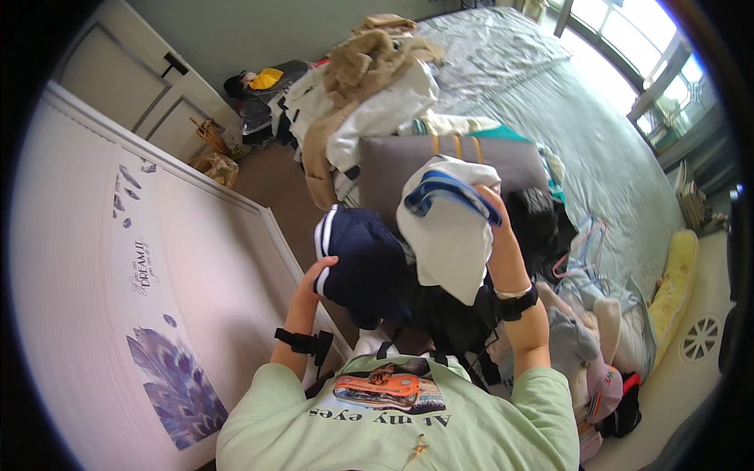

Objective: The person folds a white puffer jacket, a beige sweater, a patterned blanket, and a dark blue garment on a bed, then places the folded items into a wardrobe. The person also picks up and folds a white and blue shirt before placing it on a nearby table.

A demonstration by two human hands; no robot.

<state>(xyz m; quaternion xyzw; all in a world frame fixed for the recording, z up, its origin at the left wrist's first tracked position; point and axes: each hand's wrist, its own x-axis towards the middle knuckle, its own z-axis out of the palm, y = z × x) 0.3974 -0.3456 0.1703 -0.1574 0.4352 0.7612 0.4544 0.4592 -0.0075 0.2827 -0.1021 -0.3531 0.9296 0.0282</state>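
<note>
In my left hand (318, 277) is a navy garment (365, 253) with white stripes along its edge; the thumb presses on the striped side. My right hand (495, 215) grips a white garment (450, 235) with a blue striped band, and the cloth hangs down from it. Behind the white garment lies a grey cushion-like block (394, 171) with yellow stripes, on the bed's near side. Dark cloth (439, 318) lies below both garments, close to my body. The fingers of both hands are partly hidden by the cloth.
A bed (595, 147) with a pale green sheet extends ahead. Brown and white clothes (377, 76) are heaped at its left. Hangers (580, 250), plush toys and a pink cap (604, 388) lie at the right. A white wardrobe door (194, 247) stands close on my left.
</note>
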